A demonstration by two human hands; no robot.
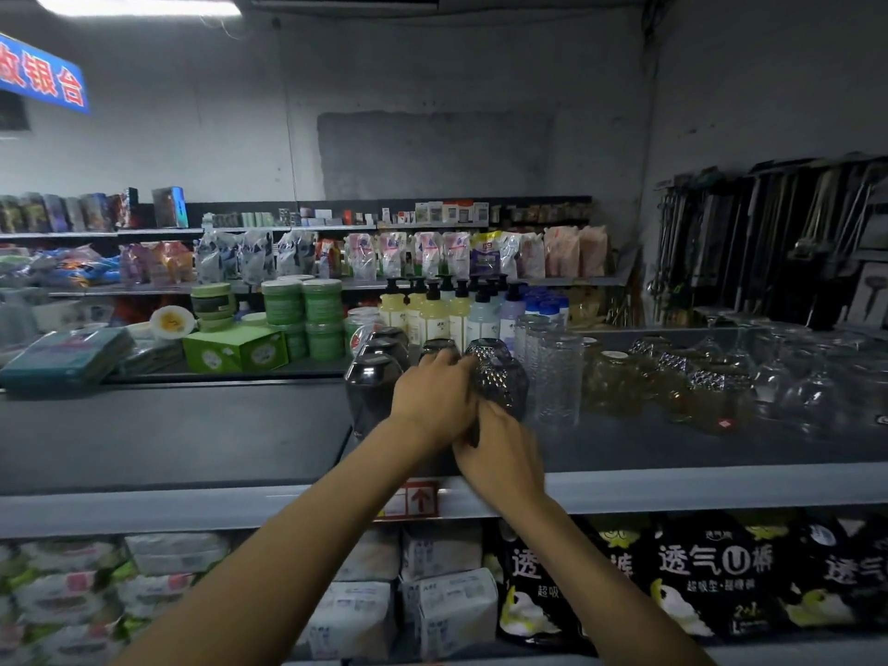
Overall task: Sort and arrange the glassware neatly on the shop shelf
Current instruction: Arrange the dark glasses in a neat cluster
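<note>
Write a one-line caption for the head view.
Left hand grips a dark diamond-cut glass on the shelf, right hand at its base, beside rows of clear glasses and amber glasses.

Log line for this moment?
left hand: grips dark textured glass; right hand: low on same glass, grip unclear; spot: shelf, beside clear glasses

Shop: stocked shelves [307,502], cashier sign [41,74]

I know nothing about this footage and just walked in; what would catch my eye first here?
The left hand and right hand meet mid-frame on a smoky diamond-patterned glass on the grey shelf. To its right stand clear textured tumblers and amber glasses; to its left, smooth dark glasses. A blue sign with red characters hangs top left.
</note>
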